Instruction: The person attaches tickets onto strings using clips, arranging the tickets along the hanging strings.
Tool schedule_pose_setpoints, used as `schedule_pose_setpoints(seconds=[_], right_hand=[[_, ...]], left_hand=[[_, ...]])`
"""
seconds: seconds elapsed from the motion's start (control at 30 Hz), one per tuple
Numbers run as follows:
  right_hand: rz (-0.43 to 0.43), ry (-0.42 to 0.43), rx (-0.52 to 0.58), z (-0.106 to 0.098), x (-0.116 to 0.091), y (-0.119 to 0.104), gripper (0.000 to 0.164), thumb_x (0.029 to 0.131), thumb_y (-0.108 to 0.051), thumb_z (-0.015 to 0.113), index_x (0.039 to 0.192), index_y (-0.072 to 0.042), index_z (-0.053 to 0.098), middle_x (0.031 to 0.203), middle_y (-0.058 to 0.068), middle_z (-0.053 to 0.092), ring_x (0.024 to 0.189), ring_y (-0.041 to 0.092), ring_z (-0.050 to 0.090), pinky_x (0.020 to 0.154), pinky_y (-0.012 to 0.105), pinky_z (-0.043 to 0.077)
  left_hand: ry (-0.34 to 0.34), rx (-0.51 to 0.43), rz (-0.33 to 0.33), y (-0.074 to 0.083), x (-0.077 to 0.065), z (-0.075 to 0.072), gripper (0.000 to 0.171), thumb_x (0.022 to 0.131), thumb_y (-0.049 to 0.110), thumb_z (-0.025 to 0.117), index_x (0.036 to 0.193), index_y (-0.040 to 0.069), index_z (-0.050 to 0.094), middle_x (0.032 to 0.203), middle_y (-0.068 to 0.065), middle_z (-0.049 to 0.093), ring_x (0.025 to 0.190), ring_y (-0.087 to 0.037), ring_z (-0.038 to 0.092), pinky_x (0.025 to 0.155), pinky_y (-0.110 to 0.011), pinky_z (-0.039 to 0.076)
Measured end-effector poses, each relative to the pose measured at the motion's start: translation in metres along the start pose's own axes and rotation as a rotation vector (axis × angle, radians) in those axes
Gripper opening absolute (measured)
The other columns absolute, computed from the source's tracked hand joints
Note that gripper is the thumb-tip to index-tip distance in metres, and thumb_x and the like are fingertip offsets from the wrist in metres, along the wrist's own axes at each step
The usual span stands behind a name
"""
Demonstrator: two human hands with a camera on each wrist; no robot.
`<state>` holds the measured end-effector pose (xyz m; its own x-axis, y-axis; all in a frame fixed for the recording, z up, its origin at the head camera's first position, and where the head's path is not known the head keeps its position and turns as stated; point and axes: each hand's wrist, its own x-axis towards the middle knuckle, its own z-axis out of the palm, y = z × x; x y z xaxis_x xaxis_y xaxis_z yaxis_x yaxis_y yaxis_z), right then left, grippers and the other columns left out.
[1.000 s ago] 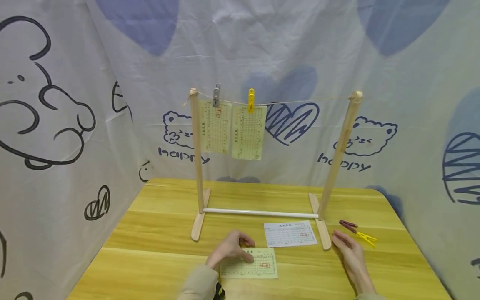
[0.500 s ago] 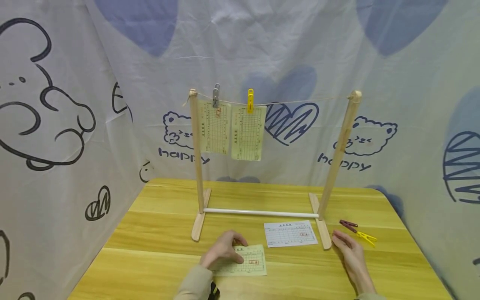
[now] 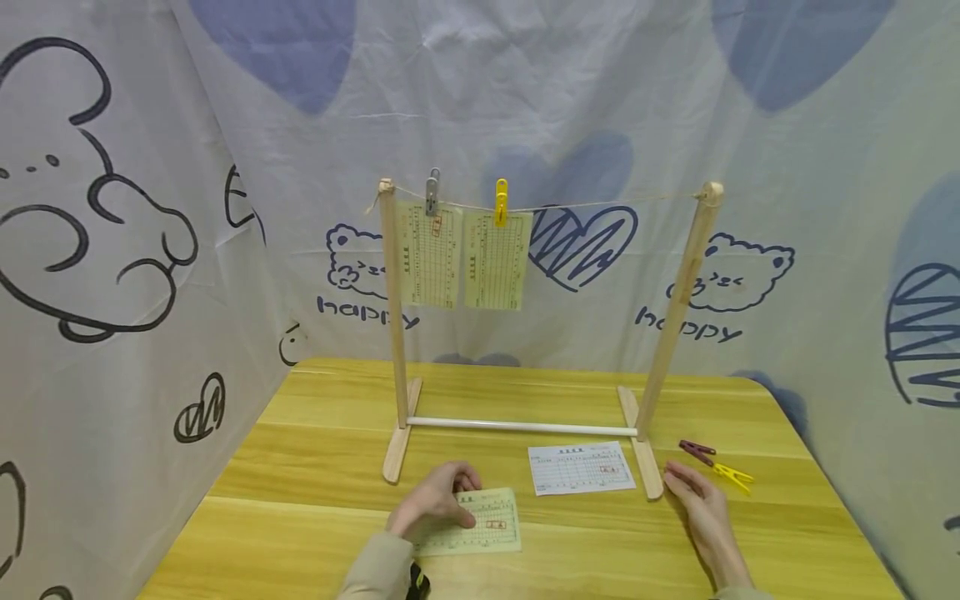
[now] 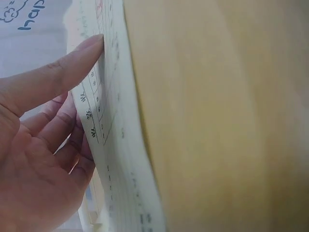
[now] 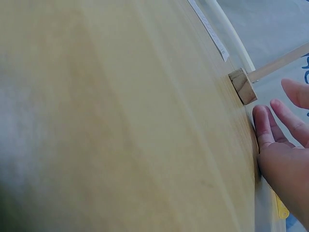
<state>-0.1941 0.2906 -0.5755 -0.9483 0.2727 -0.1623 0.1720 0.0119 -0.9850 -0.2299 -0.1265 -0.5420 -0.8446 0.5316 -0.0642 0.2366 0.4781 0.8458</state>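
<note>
My left hand holds a pale green printed slip at its left part, low over the wooden table. In the left wrist view the thumb lies on the printed face of the slip, while the other fingers are curled behind its edge. My right hand rests on the table by the stand's right foot, fingers loosely bent around nothing. To its upper right lie a dark red clothespin and a yellow clothespin. A white printed slip lies flat between the hands, near the stand.
A wooden stand with a white crossbar carries a string. Two green slips hang from it, the left one under a grey clothespin, the right one under a yellow clothespin. Printed cloth surrounds the table.
My left hand has moved left with the green slip, taking it farther from the white one. The right hand has stayed where it was.
</note>
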Motion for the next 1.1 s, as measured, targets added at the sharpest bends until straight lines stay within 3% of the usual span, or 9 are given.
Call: schedule_pose_setpoints(seconds=[0.2,0.33,0.5,0.67,0.93,1.1], right_hand=[[0.004,0.008,0.002,0.0001,-0.0004,-0.0001,0.057,0.102,-0.02,0.061,0.147,0.009,0.041,0.095,-0.035,0.061,0.093,-0.017,0.056,0.087,0.002,0.046],[-0.001,0.007,0.006,0.0,-0.0004,0.0003,0.056,0.101,-0.02,0.063,0.146,0.008,0.044,0.095,-0.035,0.061,0.094,-0.017,0.056,0.087,0.002,0.046],[-0.008,0.006,0.01,-0.0001,-0.0014,0.0001,0.054,0.101,-0.019,0.063,0.145,0.007,0.045,0.096,-0.034,0.062,0.094,-0.017,0.056,0.087,0.002,0.046],[-0.015,-0.004,0.015,-0.0007,-0.0016,0.0003,0.053,0.101,-0.017,0.062,0.144,0.008,0.045,0.096,-0.034,0.062,0.092,-0.018,0.056,0.087,0.002,0.047],[-0.007,-0.001,0.014,-0.0003,-0.003,-0.0009,0.055,0.102,-0.017,0.061,0.146,0.009,0.042,0.097,-0.034,0.062,0.094,-0.018,0.056,0.087,0.002,0.046],[-0.021,0.051,0.126,0.0007,-0.0037,-0.0014,0.036,0.1,-0.011,0.063,0.134,-0.003,0.059,0.095,-0.029,0.067,0.092,-0.014,0.061,0.085,0.005,0.05]], left_hand=[[-0.015,-0.015,-0.03,-0.0007,0.0006,-0.0007,0.047,0.067,-0.013,0.085,0.108,-0.005,0.064,0.092,-0.011,0.065,0.08,-0.016,0.052,0.069,-0.021,0.043],[-0.02,-0.028,-0.049,-0.0027,0.0009,-0.0004,0.039,0.07,-0.011,0.083,0.106,-0.005,0.07,0.091,-0.013,0.07,0.08,-0.014,0.059,0.071,-0.023,0.05],[-0.008,-0.005,-0.068,-0.0024,-0.0005,0.0007,0.026,0.078,-0.003,0.079,0.103,-0.003,0.073,0.092,-0.01,0.071,0.083,-0.014,0.059,0.074,-0.024,0.05],[-0.011,-0.025,-0.054,-0.001,-0.0015,0.0003,0.014,0.089,0.005,0.074,0.099,-0.004,0.074,0.09,-0.012,0.072,0.08,-0.014,0.058,0.069,-0.022,0.048],[-0.025,-0.025,-0.018,-0.0047,-0.0007,-0.0019,0.017,0.095,0.008,0.068,0.102,-0.006,0.072,0.09,-0.017,0.073,0.074,-0.007,0.056,0.066,-0.017,0.047],[-0.027,-0.035,-0.003,-0.0062,-0.0004,-0.0035,0.017,0.095,0.008,0.067,0.1,-0.008,0.072,0.087,-0.019,0.072,0.071,-0.006,0.054,0.063,-0.016,0.044]])
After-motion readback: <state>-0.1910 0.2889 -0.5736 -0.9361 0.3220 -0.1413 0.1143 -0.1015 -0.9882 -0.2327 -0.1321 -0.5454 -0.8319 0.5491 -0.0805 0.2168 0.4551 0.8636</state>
